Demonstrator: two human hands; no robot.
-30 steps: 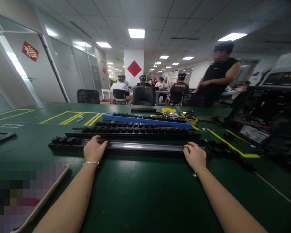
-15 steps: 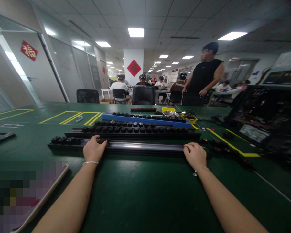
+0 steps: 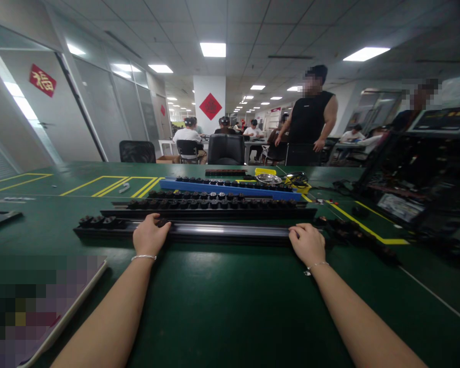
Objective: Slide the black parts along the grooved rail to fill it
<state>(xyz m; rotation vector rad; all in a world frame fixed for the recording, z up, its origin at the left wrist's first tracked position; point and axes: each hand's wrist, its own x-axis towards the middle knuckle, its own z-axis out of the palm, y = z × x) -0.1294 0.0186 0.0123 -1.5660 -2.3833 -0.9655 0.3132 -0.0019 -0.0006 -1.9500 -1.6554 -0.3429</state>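
Observation:
A long black rail point(image 3: 230, 231) with a shiny channel lies crosswise on the green table before me. My left hand point(image 3: 150, 236) is closed over its left part, and a small dark part point(image 3: 162, 222) shows between thumb and fingers. To the left of that hand, several black round parts point(image 3: 97, 221) sit on the rail. At the right end, my right hand point(image 3: 308, 242) grips the rail with curled fingers; its fingertips are partly hidden. Just behind stands another black rail point(image 3: 214, 213), lined with more black round parts point(image 3: 195, 204).
Farther back lie a blue rail point(image 3: 233, 190), a metal bowl point(image 3: 268, 179) and a yellow tray point(image 3: 265, 171). Dark loose parts point(image 3: 362, 237) trail off at right beside an open black equipment case point(image 3: 402, 179). A pale-edged tray point(image 3: 72, 306) is at lower left. Beyond the table stands a person point(image 3: 312, 117).
Both hands stay where they were on the rail. The view has shifted slightly. The standing person has moved left, and another person now shows at far right.

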